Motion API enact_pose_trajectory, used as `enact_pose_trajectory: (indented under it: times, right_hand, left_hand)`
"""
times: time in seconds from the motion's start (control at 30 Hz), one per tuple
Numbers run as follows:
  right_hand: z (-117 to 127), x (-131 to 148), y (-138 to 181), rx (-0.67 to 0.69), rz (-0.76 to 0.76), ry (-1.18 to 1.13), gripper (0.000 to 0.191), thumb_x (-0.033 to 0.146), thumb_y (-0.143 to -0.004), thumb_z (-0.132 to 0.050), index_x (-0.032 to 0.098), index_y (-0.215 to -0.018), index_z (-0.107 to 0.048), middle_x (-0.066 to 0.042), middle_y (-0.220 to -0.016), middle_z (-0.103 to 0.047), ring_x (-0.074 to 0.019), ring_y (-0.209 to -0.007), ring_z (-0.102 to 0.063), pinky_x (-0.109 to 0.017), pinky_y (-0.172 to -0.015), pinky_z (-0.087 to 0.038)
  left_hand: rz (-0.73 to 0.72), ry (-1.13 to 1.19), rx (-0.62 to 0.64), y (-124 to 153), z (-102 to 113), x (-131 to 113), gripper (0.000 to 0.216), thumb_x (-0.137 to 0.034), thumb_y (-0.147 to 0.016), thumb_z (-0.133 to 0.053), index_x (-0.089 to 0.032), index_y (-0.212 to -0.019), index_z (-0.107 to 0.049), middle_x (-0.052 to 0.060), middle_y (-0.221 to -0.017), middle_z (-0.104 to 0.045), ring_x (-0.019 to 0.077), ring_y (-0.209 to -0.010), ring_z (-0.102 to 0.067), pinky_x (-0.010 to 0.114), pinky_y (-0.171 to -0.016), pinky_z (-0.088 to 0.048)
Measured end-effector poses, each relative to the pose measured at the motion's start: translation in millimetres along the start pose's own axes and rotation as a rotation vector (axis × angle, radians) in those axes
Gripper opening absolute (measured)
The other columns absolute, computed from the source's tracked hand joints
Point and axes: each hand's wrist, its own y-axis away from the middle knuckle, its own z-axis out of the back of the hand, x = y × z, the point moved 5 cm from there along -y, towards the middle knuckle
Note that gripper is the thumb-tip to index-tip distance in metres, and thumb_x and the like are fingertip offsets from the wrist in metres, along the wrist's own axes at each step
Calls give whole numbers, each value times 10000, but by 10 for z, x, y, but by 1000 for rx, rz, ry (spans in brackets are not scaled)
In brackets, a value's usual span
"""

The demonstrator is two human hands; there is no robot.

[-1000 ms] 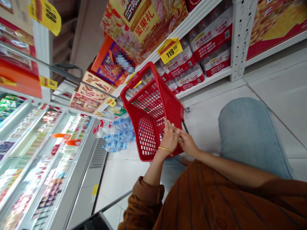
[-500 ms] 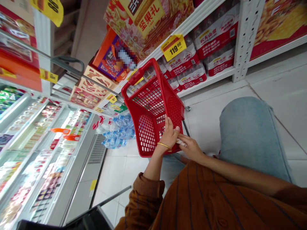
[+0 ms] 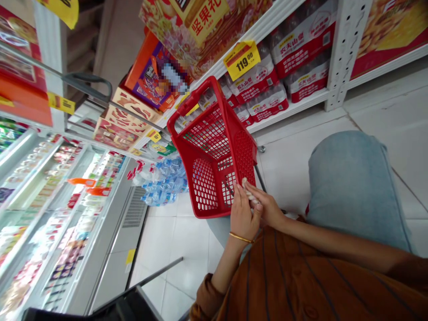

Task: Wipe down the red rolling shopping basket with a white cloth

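In the head view, my left hand, with a gold bracelet at the wrist, has its fingers stretched out over the near rim of a red shopping basket. Its fingers and thumb lie against a small crumpled whitish thing. My right hand is closed on that thing, pinching it beside the left palm. Its material is hard to make out; it could be a tissue. The basket has perforated sides, a raised handle and a small wheel, and stands tilted before my knees.
Shelves with red-wrapped bottle packs, a nut gift box and a yellow price tag line the upper side. Blue-tinted water bottles stand on the floor. A lit refrigerated case runs along the left. A dark-handled metal rod crosses upper left.
My left hand has drawn back from over the basket, down and right, and turned against the whitish thing. My right hand has shifted slightly, still holding it. The basket has barely moved.
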Motion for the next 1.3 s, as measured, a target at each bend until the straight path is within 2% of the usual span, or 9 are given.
enact_pose_trajectory:
  times: [0.2, 0.33, 0.5, 0.6, 0.67, 0.8, 0.93, 1.1, 1.3]
  right_hand:
    - [56, 56, 54, 4, -14, 30, 576, 512, -895, -474, 210, -1384, -443, -136, -1385, -487, -258, -1279, -473, -454, -1063, -413]
    - [61, 71, 128, 42, -30, 43, 495, 426, -908, -503, 229, -1361, -472, -113, -1366, -514, -236, -1245, -512, -434, -1053, -429]
    - [118, 96, 259, 130, -21, 105, 425, 268, -901, -531, 250, -1326, -513, -85, -1307, -581, -212, -1198, -559, -413, -1018, -471]
    - [193, 137, 261, 112, 58, 152, 439, 218, -902, -521, 270, -1338, -494, -74, -1312, -578, -198, -1208, -550, -410, -1029, -467]
    - [204, 175, 224, 124, 158, 177, 464, 203, -914, -502, 263, -1371, -447, -78, -1365, -529, -193, -1273, -485, -414, -1063, -433]
    - [102, 184, 137, 268, 365, 225, 497, 213, -953, -428, 218, -1439, -324, -95, -1452, -423, -188, -1391, -298, -430, -1117, -363]
    - [17, 64, 56, 348, 424, 299, 514, 187, -968, -351, 186, -1469, -234, -103, -1453, -418, -183, -1421, -206, -440, -1125, -355]
    - [-28, 8, -28, 320, 573, 450, 461, 169, -948, -382, 148, -1408, -361, -145, -1391, -473, -246, -1423, -194, -497, -1086, -407]
    - [-30, 32, -216, 289, 681, 667, 433, 121, -925, -414, 118, -1359, -432, -153, -1357, -498, -307, -1427, -144, -528, -1070, -416]
  left_hand:
    - [-48, -9, -116, 9, -11, 18, 776, -595, -923, -143, -66, -1485, -59, 212, -1544, -139, 240, -1439, -138, 422, -1131, -273]
    - [-53, -18, -187, 40, -28, 53, 764, -592, -926, -128, -73, -1485, -92, 204, -1534, -185, 239, -1418, -226, 392, -1095, -324]
    - [-33, -1, -336, 57, -56, 78, 761, -581, -932, -105, -63, -1486, -48, 208, -1503, -271, 235, -1361, -360, 348, -1016, -404]
    - [5, 2, -422, 64, -95, 82, 735, -550, -945, -103, -50, -1482, -75, 220, -1463, -349, 243, -1305, -443, 348, -977, -430]
    - [31, -24, -491, 76, -120, 74, 722, -536, -950, -101, -41, -1474, -138, 228, -1423, -413, 263, -1286, -462, 375, -984, -418]
    - [42, -72, -594, 100, -169, 42, 730, -523, -956, -118, 5, -1456, -173, 263, -1338, -500, 295, -1188, -543, 417, -944, -427]
    - [80, -64, -623, 106, -227, 77, 686, -474, -968, -153, 6, -1457, -165, 266, -1303, -532, 272, -1027, -626, 399, -854, -458]
    - [165, -40, -640, 100, -304, 182, 658, -462, -969, -185, -40, -1472, -150, 245, -1338, -510, 261, -966, -639, 408, -835, -459]
    - [126, -73, -715, 89, -271, 144, 588, -381, -975, -247, -51, -1461, -213, 223, -1285, -566, 247, -944, -650, 375, -800, -468]
